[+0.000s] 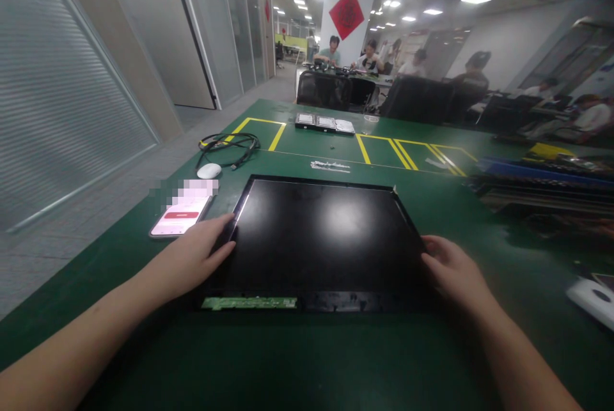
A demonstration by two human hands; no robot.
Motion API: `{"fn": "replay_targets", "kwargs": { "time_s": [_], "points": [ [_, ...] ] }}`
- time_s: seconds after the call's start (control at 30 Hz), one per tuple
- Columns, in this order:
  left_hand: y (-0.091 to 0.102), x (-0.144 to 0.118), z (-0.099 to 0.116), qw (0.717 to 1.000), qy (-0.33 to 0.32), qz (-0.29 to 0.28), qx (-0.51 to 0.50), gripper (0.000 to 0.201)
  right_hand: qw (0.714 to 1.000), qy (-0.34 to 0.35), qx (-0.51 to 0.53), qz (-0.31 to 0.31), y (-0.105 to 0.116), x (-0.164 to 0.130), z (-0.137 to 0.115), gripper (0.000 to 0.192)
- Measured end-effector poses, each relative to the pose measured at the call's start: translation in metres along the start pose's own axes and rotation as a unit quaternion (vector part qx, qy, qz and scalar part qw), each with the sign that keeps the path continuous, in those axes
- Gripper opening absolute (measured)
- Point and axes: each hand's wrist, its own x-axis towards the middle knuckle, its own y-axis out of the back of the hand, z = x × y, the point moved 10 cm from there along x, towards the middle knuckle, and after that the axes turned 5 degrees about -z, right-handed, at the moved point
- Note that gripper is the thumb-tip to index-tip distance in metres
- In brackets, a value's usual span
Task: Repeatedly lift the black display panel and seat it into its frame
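Observation:
A large black flat panel (321, 232) lies face up on the green table (307, 360), with a narrow green circuit strip (249, 303) along its near edge. My left hand (194, 257) rests on the panel's left edge, fingers spread over the rim. My right hand (451, 270) grips the panel's right edge near the front corner. Both hands touch the panel, which lies flat on the mat.
A phone (180, 216) lies left of the panel, with a white mouse (209, 170) and a coiled black cable (230, 146) behind it. Several drives (325, 123) sit at the far edge. Dark trays (542, 187) crowd the right. People sit at desks beyond.

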Motion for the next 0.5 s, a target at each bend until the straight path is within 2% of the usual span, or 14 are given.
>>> {"fn": "replay_targets", "kwargs": {
  "time_s": [0.1,0.3,0.5],
  "points": [
    [-0.003,0.000,0.002,1.000,-0.003,-0.016,0.003,0.063,1.000,0.017,-0.015,0.004,0.001,0.000,-0.003,0.048],
    [0.000,0.000,0.000,0.999,0.007,0.004,-0.047,0.056,0.997,0.061,-0.046,-0.006,-0.006,0.002,-0.003,0.049],
    [0.004,-0.002,-0.007,0.990,0.040,0.031,-0.132,0.051,0.996,0.071,-0.048,-0.018,-0.011,0.006,0.005,0.052]
  ]
}}
